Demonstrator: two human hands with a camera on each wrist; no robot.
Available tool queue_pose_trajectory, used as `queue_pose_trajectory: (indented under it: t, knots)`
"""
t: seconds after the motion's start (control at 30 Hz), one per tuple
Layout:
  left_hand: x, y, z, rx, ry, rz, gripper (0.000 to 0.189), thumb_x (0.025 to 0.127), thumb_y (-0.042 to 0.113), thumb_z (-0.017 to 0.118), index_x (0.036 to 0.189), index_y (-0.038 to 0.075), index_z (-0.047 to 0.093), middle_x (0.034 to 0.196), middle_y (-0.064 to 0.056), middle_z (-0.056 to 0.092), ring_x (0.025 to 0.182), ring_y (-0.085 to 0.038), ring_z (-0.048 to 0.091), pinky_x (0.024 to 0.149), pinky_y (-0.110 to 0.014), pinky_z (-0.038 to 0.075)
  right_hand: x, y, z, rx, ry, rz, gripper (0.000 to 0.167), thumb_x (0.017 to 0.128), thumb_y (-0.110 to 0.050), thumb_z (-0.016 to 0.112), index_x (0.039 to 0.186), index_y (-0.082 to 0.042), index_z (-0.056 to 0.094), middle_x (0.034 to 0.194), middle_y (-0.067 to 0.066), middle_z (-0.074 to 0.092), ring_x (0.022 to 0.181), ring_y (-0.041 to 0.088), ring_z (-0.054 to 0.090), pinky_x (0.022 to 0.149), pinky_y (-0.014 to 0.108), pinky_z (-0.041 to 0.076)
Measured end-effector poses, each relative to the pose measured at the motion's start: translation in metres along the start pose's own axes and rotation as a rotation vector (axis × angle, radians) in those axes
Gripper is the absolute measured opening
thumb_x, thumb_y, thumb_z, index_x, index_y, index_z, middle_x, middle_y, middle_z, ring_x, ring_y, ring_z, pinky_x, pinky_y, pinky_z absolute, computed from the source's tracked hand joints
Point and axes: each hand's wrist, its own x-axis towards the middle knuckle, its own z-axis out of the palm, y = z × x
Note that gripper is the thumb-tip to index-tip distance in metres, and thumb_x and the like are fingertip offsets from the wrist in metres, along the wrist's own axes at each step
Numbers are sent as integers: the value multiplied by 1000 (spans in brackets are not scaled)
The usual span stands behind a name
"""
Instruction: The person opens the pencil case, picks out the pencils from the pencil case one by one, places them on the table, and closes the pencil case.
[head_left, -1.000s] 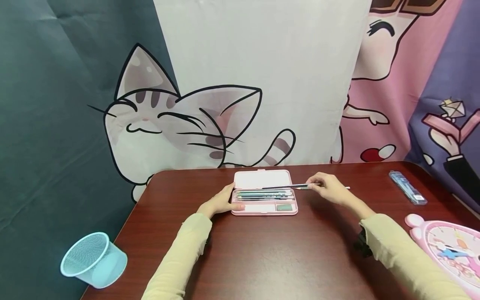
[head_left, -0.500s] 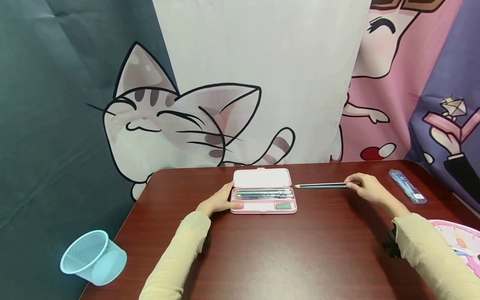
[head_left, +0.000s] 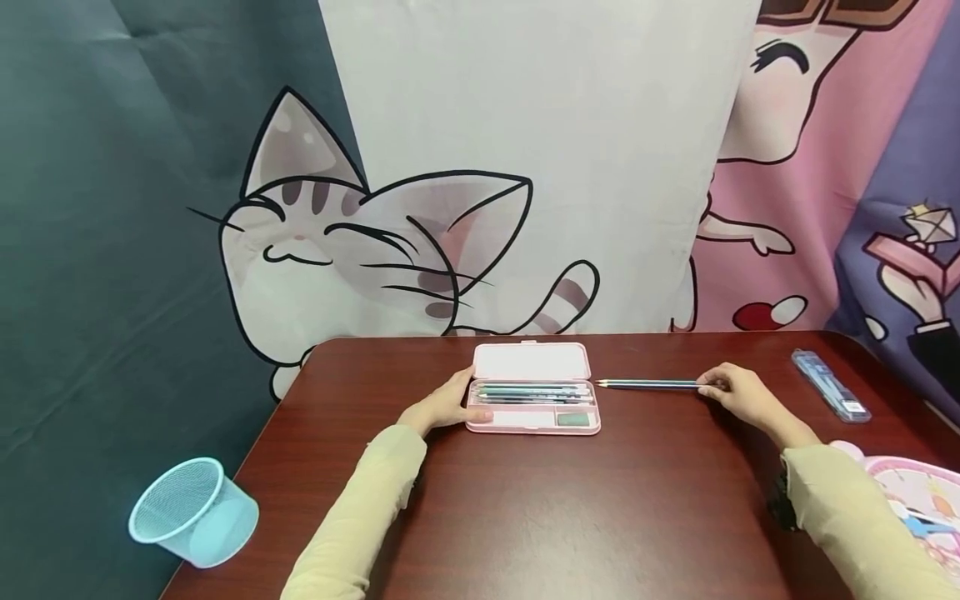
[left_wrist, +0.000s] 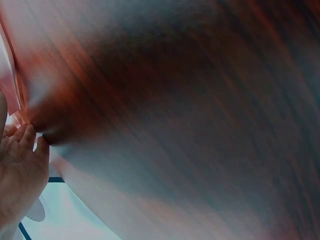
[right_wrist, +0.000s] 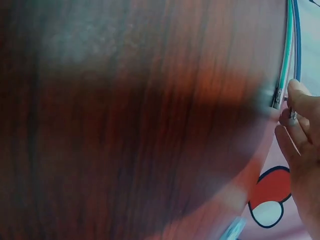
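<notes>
In the head view a pink pencil case (head_left: 532, 429) lies with its lid folded back on the dark wooden table. Several pencils (head_left: 532, 393) fill its long compartment, and a green eraser (head_left: 573, 419) sits front right. My left hand (head_left: 442, 407) grips the case's left end, thumb over the front part. To the right of the case, my right hand (head_left: 742, 398) pinches the blunt end of a blue pencil (right_wrist: 298, 45), its fingers low over the table. A green pencil (right_wrist: 287, 55) lies alongside. The left wrist view barely shows the case beyond my left hand (left_wrist: 22, 170).
A blue clear-topped box (head_left: 831, 386) lies at the far right. Nearer on the right is a pink clock-like thing (head_left: 918, 492), partly behind the sleeve. A light blue mesh basket (head_left: 197, 510) stands at the left edge. Behind the table hangs a cartoon cloth (head_left: 585, 167).
My right hand has moved right with the blue pencil, from over the case's right edge down beside the other pencil on the table. My left hand has stayed on the case.
</notes>
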Motion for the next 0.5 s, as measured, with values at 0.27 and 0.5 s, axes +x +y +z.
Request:
queue_pose_trajectory:
  t: [0.27,0.5]
  knots:
    - [2,1,1,8,-3,11,101,75,39,73,146,4,12,148,-16,23,136,-26,25,111,-42,23,6,-4,4,-59,5,-38,8,71,1,71,75,-4,66,75,9,56,69,19,49,60,28,40]
    - [2,-2,1,24,-6,-9,101,75,41,72,146,4,12,149,-15,23,137,-25,25,111,-41,23,14,-10,6,-25,36,-3,11,70,-1,72,79,-1,66,75,10,57,69,20,50,60,28,39]
